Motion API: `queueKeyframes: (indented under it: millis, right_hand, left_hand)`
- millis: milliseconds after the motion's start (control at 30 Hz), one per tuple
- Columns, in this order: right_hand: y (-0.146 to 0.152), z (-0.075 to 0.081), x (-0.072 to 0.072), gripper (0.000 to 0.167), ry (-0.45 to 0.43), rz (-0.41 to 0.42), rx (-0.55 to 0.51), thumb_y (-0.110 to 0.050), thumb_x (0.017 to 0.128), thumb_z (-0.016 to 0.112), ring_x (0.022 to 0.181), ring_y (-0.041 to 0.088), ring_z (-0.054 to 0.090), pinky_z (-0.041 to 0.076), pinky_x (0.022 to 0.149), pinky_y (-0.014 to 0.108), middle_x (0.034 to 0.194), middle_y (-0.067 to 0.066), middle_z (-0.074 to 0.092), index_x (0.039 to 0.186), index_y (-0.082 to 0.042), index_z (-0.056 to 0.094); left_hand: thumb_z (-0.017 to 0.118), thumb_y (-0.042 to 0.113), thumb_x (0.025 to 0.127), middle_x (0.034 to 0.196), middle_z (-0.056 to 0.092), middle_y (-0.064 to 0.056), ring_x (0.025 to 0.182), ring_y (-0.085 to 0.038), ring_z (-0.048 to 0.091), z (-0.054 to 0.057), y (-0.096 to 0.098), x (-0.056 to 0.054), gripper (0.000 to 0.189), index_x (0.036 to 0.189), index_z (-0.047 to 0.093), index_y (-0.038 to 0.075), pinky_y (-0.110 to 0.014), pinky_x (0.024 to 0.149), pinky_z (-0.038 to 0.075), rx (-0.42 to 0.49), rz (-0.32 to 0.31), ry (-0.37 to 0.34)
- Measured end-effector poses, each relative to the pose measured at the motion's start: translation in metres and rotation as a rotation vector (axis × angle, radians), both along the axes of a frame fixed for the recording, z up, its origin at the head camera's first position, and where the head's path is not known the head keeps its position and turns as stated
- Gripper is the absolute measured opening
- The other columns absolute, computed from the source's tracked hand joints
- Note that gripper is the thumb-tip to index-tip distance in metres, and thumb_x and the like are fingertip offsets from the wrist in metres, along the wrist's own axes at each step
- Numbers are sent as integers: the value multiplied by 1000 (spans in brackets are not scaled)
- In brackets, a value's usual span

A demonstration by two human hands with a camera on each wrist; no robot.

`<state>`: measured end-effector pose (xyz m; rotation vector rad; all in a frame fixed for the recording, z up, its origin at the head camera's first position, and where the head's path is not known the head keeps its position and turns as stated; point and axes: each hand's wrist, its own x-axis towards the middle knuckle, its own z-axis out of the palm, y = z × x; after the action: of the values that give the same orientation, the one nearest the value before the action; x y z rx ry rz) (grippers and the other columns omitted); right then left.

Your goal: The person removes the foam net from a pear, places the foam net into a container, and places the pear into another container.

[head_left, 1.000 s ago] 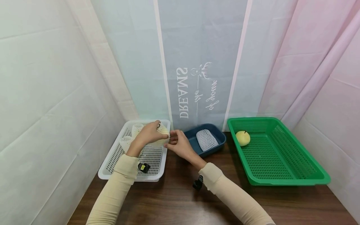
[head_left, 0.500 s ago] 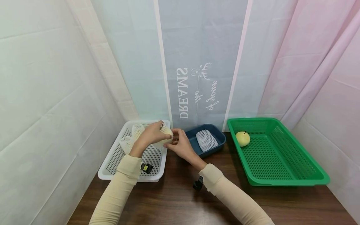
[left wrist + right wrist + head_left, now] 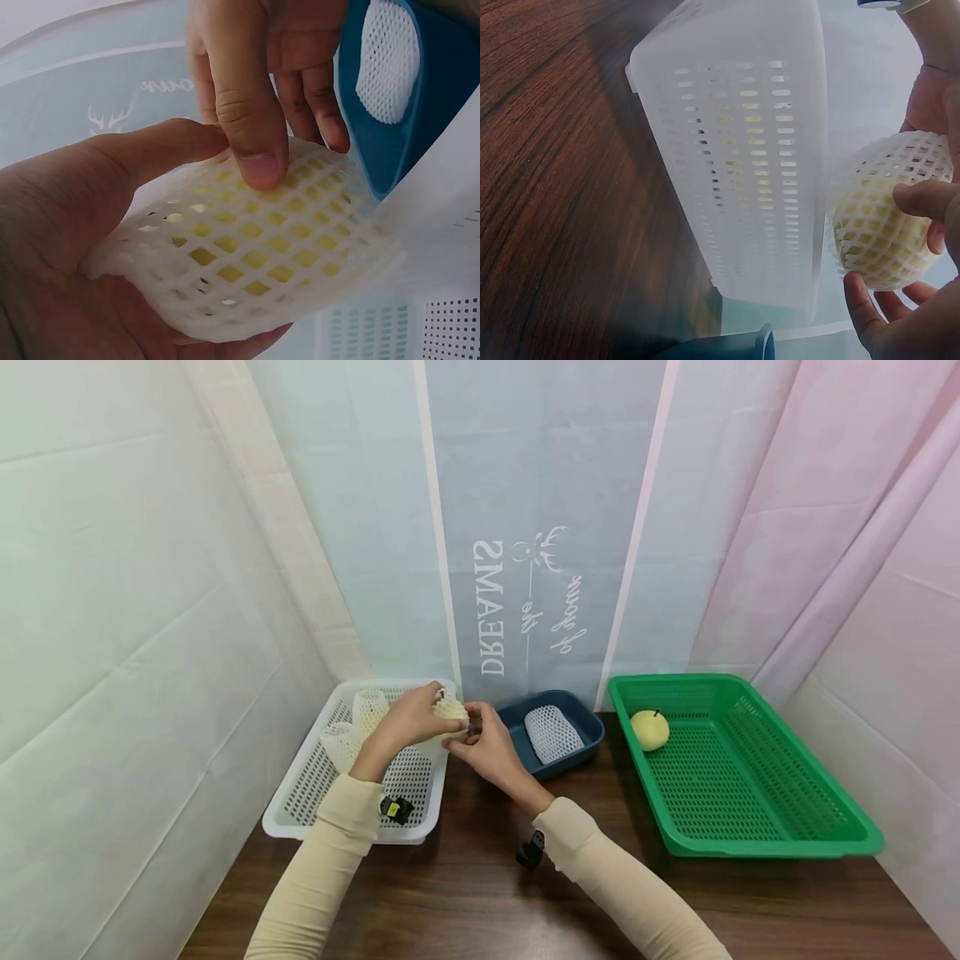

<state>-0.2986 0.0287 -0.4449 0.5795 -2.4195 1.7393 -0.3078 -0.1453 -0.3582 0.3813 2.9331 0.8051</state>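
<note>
A yellow pear (image 3: 881, 232) sits inside a white foam net sleeve (image 3: 262, 247), held above the right side of the white basket (image 3: 431, 814). My left hand (image 3: 405, 720) grips the sleeved pear from the left, its thumb along the top in the left wrist view. From the other side my right hand (image 3: 493, 750) holds the sleeve's right end, thumb pressed on the mesh and fingers curled behind it. Several sleeved fruits, among them one netted piece (image 3: 369, 710), lie in the white basket, partly behind my left hand and forearm.
Right of my hands, a blue tray (image 3: 592, 739) holds a flattened foam net (image 3: 553, 735). Farther right stands a green basket (image 3: 757, 847) with a bare yellow pear (image 3: 649, 730) at its left. All rest on a dark wooden table (image 3: 480, 902) before a curtain (image 3: 540, 460).
Both hands have shifted slightly right with the sleeved pear, the left more than the right. The right fingers have closed in on the sleeve's end.
</note>
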Motion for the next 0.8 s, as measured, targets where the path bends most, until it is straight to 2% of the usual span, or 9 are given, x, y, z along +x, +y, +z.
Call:
queueKeyframes:
  millis: [133,333,433,600,800]
  right_hand:
    - [3,0,0,67,-10,-14,-12,-21,93,83,113,34,68,61,91,42,142,18,57,148,-7,49]
    - [10,-1,-1,69,-14,-25,2,-21,94,81,115,32,66,61,92,43,145,18,55,151,-6,47]
    - [13,-1,-3,69,-8,-37,14,-21,93,81,115,30,66,61,91,41,144,17,56,151,-6,47]
    - [19,-1,-4,68,-5,-49,4,-20,92,82,114,29,67,60,89,38,141,18,58,149,-5,48]
    - [27,1,-3,66,-14,-46,-15,-18,95,80,114,30,67,60,91,38,141,19,58,151,-6,47]
  left_hand:
    - [78,45,95,156,54,-25,133,-41,61,0,2,1,90,161,37,0,-54,103,55,22,-9,-2]
    - [77,41,95,148,61,-23,117,-36,67,0,4,1,81,156,43,2,-50,92,56,32,-27,7]
    - [76,38,94,138,66,-21,110,-34,68,1,5,0,79,157,43,3,-48,89,56,33,-46,7]
    - [77,33,90,117,70,-15,91,-26,64,2,7,-1,78,155,46,2,-40,75,53,41,-103,25]
    - [80,26,85,115,69,-12,90,-24,63,2,10,-1,77,152,49,3,-36,75,52,92,-159,36]
